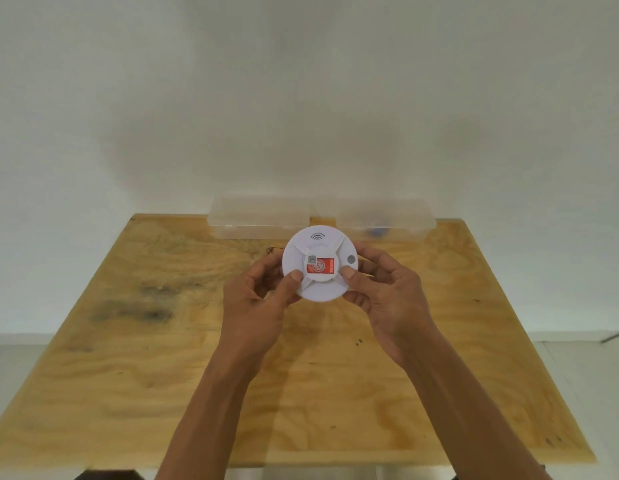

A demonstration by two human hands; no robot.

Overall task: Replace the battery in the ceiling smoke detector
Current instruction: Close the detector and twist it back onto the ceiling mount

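Item: round white plastic smoke detector (320, 263), disc-shaped, with raised ribs crossing its face, a red-and-white label with a small code square at centre, a wave symbol near the far edge and a small grey button near the right rim. Location: held in the air above the worn plywood table (162, 375), in front of the person, face towards the camera, clear of the tabletop. Left hand (258, 303): fingers curled behind the left rim, thumb pressed on the face beside the label, gripping the disc. Right hand (382, 296): likewise curled round the right rim, thumb on the face near the button, gripping. Behind, at the table's far edge against the wall: two clear lidded plastic boxes, the left box (261, 218) showing nothing plainly inside, the right box (387, 220) holding a blurred blue object that cannot be identified. Condition: housing appears closed; no battery or open compartment visible, so the battery swap appears not yet begun. Risks, as judged: both thumbs bear on the front, so a hard twist or pry could crack a rib or snap a hidden latch if the seam lies elsewhere; the right thumb sits near the button and could trigger a test alarm; the smooth rim could slip during twisting, dropping the unit onto the table; the shell may part suddenly and spill its contents.
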